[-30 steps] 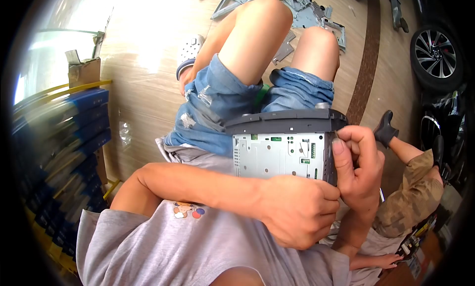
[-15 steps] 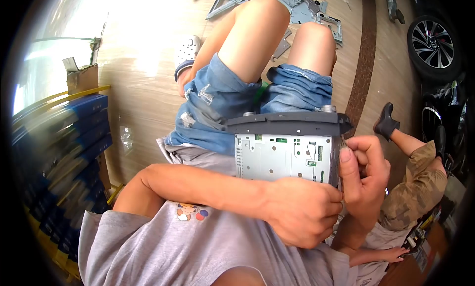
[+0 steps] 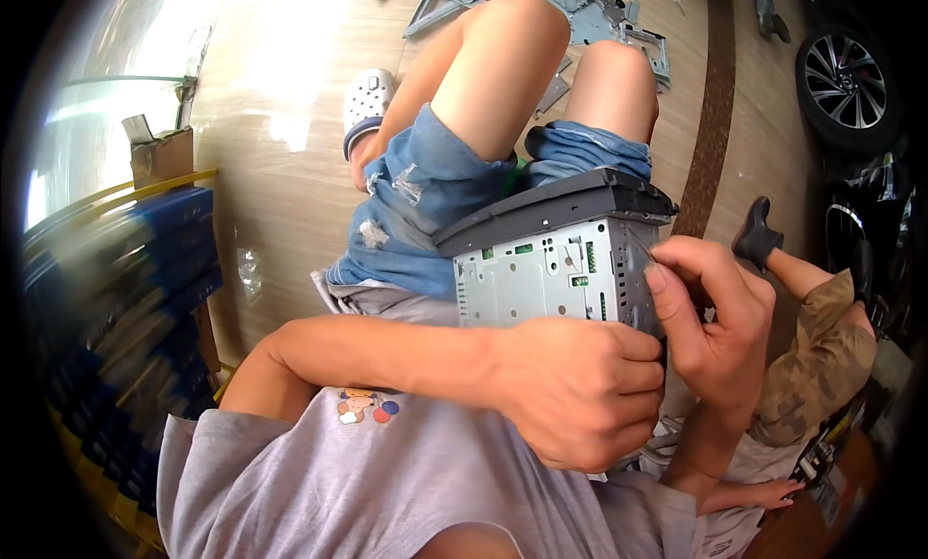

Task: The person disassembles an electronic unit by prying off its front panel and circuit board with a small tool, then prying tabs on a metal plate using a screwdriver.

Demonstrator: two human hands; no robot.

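Note:
A car stereo (image 3: 527, 279) with a bare metal case and a dark front panel (image 3: 561, 206) rests in the person's lap, tilted so its right side wall shows. My left hand (image 3: 585, 395) is closed in a fist at the near right corner of the case, its fingertips hidden. On the right, my right hand (image 3: 720, 312) pinches a thin metal piece (image 3: 640, 245) between thumb and forefinger. That piece reaches the slotted side wall just behind the front panel; its kind is too small to make out.
Metal brackets (image 3: 594, 22) and plates lie on the tiled floor beyond the knees. Blue boxes (image 3: 164, 259) are stacked at left beside a small carton (image 3: 161, 158). At right are a car wheel (image 3: 846, 80) and another person in camouflage shorts (image 3: 817, 361).
The stereo has turned and tilted, its right end rising and more of its side wall now showing. My right hand has moved slightly up with it; my left hand stays at the corner.

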